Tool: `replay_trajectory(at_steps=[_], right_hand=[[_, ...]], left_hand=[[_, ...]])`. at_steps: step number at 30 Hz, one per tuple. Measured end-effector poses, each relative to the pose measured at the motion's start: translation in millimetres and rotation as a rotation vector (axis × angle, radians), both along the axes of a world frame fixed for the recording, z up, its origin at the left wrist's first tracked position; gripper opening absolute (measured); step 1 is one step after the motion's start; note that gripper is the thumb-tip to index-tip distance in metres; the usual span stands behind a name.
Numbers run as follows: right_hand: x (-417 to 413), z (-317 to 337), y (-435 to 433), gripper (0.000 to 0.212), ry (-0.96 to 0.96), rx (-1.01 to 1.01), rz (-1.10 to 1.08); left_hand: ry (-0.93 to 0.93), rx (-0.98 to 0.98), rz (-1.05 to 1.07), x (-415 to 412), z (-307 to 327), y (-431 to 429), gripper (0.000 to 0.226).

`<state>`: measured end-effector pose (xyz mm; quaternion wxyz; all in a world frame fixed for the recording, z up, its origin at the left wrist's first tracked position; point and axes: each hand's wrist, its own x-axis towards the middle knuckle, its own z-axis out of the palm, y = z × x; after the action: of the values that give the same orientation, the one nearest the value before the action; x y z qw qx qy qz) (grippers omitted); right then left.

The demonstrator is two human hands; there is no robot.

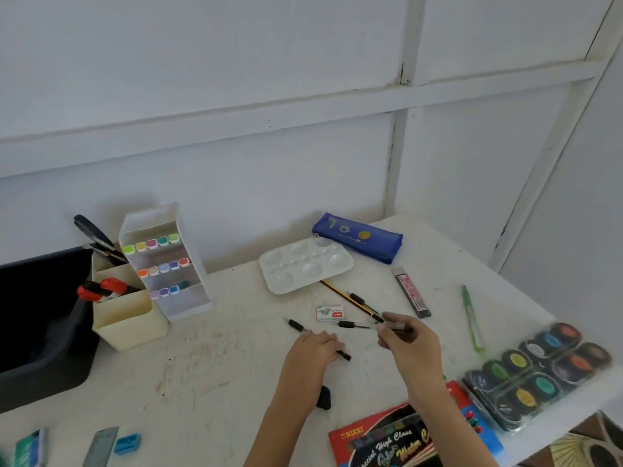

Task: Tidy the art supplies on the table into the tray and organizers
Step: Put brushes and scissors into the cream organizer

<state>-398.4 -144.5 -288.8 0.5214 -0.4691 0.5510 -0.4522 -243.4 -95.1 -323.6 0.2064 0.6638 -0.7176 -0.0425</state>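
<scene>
From the head view, the left hand [312, 348] lies palm down on the white surface [215, 358]. Its grip is closed over a black pen [345, 355], whose end pokes out to the right of the fingers. The right hand [409, 342] is raised just beside it, its grip closed round a dark marker pen [397, 326] pinched at the fingertips.

Two more black-capped pens [298, 325] lie loose just beyond the hands, near a small white and red box [329, 312] whose print is too small to read. A yellow and black striped pencil [350, 298] runs from there to the white plastic paint palette [305, 264], with a blue zip pencil case [357, 237] behind it.

At the left stand a black plastic tray [40, 325], a cream plastic organizer [128, 315] holding red-capped markers [101, 289], and a white tiered marker rack [161, 261] with rows of coloured caps.

At the near edge a red cardboard box [387, 436] reads "NIKKI", "High Class" and "Water C…". A clear plastic case of watercolour pans [539, 372] sits to its right.
</scene>
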Motion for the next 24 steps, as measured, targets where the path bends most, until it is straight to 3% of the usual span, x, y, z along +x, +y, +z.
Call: replay_trajectory(at_steps=[5, 14, 19, 24], right_hand=[[-3, 9, -2, 0.017, -0.144, -0.009, -0.049], [38, 25, 12, 0.036, -0.208, -0.083, 0.101], [85, 28, 38, 0.026, -0.188, -0.098, 0.197], [143, 29, 64, 0.015, -0.191, -0.102, 0.267]], left_hand=[[-0.077, -0.086, 0.022, -2, 7, 6, 0.043], [0.373, -0.291, 0.261, 25, 49, 37, 0.033], [0.454, -0.431, 0.373, 62, 62, 63, 0.038], [0.619, -0.555, 0.526, 110, 74, 98, 0.026]])
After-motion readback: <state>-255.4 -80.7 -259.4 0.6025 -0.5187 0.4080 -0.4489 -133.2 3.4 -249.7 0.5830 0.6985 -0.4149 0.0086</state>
